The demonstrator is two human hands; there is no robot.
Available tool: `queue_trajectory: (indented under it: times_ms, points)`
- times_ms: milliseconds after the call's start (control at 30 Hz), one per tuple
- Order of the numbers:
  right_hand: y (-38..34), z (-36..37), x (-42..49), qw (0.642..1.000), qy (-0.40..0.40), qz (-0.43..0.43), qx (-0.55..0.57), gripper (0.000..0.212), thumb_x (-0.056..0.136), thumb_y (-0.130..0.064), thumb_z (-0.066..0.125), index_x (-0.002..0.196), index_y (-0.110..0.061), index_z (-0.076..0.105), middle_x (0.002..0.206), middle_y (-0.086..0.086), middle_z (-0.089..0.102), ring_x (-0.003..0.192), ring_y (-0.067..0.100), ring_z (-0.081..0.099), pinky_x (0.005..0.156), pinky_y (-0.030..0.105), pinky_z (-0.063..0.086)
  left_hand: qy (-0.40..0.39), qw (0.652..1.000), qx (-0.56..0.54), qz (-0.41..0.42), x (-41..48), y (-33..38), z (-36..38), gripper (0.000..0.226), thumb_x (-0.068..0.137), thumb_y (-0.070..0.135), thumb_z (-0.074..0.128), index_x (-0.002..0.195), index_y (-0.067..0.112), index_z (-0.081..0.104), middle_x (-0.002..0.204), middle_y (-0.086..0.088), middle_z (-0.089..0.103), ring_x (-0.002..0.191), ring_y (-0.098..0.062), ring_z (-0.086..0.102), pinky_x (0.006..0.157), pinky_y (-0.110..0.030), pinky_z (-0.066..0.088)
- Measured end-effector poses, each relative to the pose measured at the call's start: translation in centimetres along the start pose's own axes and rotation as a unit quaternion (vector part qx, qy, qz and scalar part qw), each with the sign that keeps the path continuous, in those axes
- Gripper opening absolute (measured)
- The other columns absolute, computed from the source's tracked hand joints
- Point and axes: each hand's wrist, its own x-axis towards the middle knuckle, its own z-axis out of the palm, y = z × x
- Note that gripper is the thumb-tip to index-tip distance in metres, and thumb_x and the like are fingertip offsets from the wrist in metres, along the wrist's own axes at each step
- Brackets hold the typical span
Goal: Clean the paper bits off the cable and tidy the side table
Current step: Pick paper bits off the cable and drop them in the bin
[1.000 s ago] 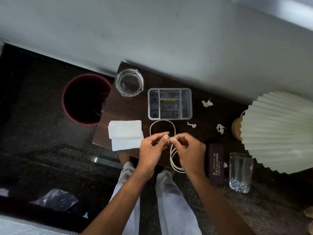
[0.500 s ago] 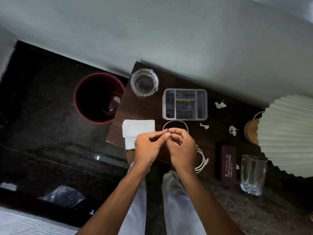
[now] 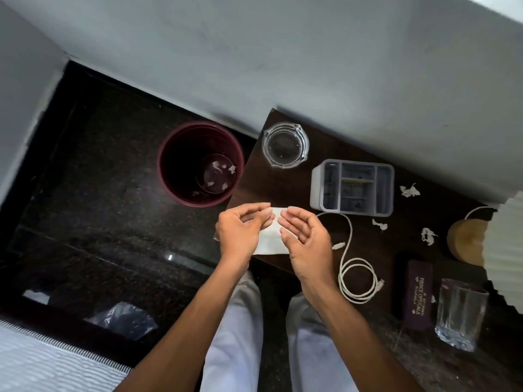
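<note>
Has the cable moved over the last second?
Yes. The cable shifted right: its loop below the organizer opened out, its coil nearer the case.

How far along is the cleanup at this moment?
Done: paper bits already lie in the bin; the cable lies on the table, ungripped. In hand: nothing, left hand and right hand hover open above the tissue. Left: three scraps on the table near the organizer.

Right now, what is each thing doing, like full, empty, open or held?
Cable: loose on side table, unheld.
Left hand: open, above tissue.
Right hand: open, above tissue.
Tissue: flat on table.
Dustbin: upright, paper scraps inside.
Ashtray: empty.
Paper bits: three lying on table.
Spectacle case: closed, lying flat.
Drinking glass: upright, empty.
</note>
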Motion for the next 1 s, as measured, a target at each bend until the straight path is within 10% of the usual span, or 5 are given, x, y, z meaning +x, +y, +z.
queue_trajectory:
  times_ms: [667, 1000]
  points:
    - [-0.9, 5.5, 2.6, 0.999, -0.014, 0.014, -0.047, 0.038, 0.084, 0.012, 0.069, 0.107, -0.018, 0.07, 0.108, -0.002, 0.076, 0.101, 0.008, 0.072, 0.09, 0.022, 0.056, 0.181, 0.964, -0.184, -0.06, 13.1, 2.3, -8.2, 0.008, 0.094, 0.0, 0.068, 0.088, 0.004, 0.071, 0.094, -0.018, 0.075, 0.085, -0.022, 0.077, 0.073, -0.022, 0.063]
    - [-0.9, 6.5, 3.2, 0.999, -0.023, 0.023, -0.042, 0.038, 0.084, 0.011, 0.069, 0.109, -0.018, 0.069, 0.11, -0.002, 0.075, 0.102, 0.007, 0.071, 0.093, 0.023, 0.055, 0.152, 0.956, -0.23, -0.101, 13.4, 2.8, -9.8, 0.038, 0.106, 0.023, 0.054, 0.129, -0.005, 0.06, 0.105, -0.02, 0.074, 0.09, -0.022, 0.078, 0.077, -0.025, 0.063]
